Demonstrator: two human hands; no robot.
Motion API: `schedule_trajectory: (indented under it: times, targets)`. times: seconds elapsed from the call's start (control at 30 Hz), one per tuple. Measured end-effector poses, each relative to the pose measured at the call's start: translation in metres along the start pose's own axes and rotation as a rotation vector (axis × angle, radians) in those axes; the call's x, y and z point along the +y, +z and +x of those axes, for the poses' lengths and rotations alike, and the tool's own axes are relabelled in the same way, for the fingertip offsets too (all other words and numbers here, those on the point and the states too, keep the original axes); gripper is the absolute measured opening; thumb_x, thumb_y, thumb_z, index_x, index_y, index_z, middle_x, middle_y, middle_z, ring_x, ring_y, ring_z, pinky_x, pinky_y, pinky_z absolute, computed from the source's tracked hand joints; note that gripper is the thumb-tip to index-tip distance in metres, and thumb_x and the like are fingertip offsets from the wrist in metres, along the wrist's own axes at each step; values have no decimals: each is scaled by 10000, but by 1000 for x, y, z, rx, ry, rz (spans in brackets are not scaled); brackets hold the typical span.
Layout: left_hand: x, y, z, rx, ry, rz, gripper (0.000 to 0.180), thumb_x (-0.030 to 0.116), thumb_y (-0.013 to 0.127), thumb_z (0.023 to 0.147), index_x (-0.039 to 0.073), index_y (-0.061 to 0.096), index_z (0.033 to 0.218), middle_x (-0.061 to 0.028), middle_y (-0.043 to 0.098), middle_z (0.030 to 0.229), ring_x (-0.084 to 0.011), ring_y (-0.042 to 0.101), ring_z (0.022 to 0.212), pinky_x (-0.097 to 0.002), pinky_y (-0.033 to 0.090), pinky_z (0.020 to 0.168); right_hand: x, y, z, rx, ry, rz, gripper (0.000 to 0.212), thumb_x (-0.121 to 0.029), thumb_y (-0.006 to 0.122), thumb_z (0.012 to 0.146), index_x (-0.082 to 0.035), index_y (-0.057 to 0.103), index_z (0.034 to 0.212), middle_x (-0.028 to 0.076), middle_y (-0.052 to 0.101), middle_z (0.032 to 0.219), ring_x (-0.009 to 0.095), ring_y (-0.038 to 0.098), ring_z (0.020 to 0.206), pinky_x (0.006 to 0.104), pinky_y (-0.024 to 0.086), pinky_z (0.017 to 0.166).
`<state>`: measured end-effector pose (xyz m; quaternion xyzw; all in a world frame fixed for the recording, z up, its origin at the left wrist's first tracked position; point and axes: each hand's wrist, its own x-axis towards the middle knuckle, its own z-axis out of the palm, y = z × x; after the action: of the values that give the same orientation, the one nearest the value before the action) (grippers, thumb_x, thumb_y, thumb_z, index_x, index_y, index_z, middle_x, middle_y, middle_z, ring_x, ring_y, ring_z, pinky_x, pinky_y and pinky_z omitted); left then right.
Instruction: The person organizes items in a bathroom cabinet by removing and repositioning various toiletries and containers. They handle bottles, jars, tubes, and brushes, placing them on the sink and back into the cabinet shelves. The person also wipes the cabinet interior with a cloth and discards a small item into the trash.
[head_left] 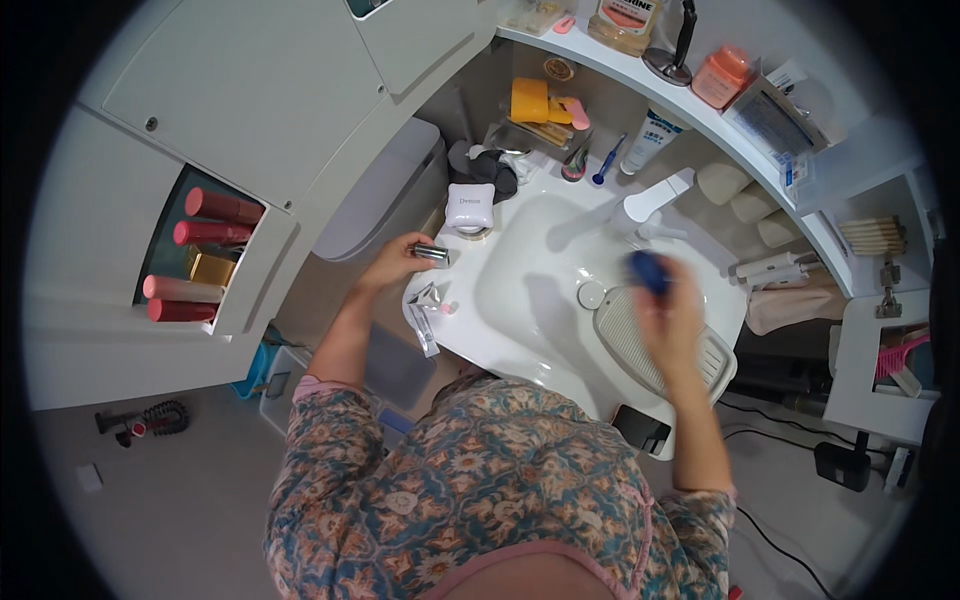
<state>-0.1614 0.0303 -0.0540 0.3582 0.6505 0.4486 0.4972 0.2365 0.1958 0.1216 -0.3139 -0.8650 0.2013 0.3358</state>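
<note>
At the left rim of the white sink [510,335], my left hand [395,262] grips a small, shiny silver and dark cylinder [432,256]. My right hand [676,315], smeared by motion, is over the right side of the basin. In it is a dark blue object [648,271], too blurred to tell its kind. Below that hand, a grey-beige ridged washboard [628,335] leans in the basin beside the round drain plug [590,294]. A crumpled silver tube [426,325] lies on the sink rim near my left hand, and a white rounded box [470,207] stands behind it.
The white faucet [658,197] rises at the back of the basin. A white tube [652,140] and a blue toothbrush-like stick [608,160] stand behind. A black phone [641,430] rests at the near right corner. A curved shelf [730,140] overhangs, with bottles; cables [785,555] trail at right.
</note>
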Motion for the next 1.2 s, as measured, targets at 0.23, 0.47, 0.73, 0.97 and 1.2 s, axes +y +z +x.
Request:
schedule_trajectory:
  times: [0.23,0.47,0.73,0.97,1.2]
  targets:
    - [0,7,10,-151,-4,23,302,-43,726,747,46,604,1008,1,621,921,-66,576,858,-218,481,765,1,200,-30,-239,67,233,435,-114,691,780,-31,480,1151,153,560,980,282,602,637,371,490,581]
    - [-15,8,12,-223,57,24,300,-66,718,749,30,609,1011,-12,632,962,-84,588,905,-235,488,810,-8,267,-21,-323,127,182,445,-121,695,772,-34,454,1136,167,540,1071,366,614,819,429,504,664]
    - [-21,7,7,-200,53,33,344,-76,718,735,41,596,1035,-17,615,1009,-103,583,955,-259,489,845,-11,283,-18,-432,117,231,466,-38,663,737,-26,435,1143,186,516,1109,403,609,844,448,511,702]
    - [-20,5,4,-186,95,50,410,-98,705,731,46,570,1090,-28,579,1100,-125,566,1040,-267,478,892,-9,280,-21,-448,124,252,578,-27,662,725,-17,402,1242,202,486,1164,396,596,909,446,508,752]
    - [-37,-22,0,-81,-42,163,357,60,567,906,44,513,1259,-26,564,1174,-108,524,1057,-222,442,872,1,248,-39,-388,157,287,614,-29,651,760,-14,381,1311,185,471,1165,289,610,810,378,513,718]
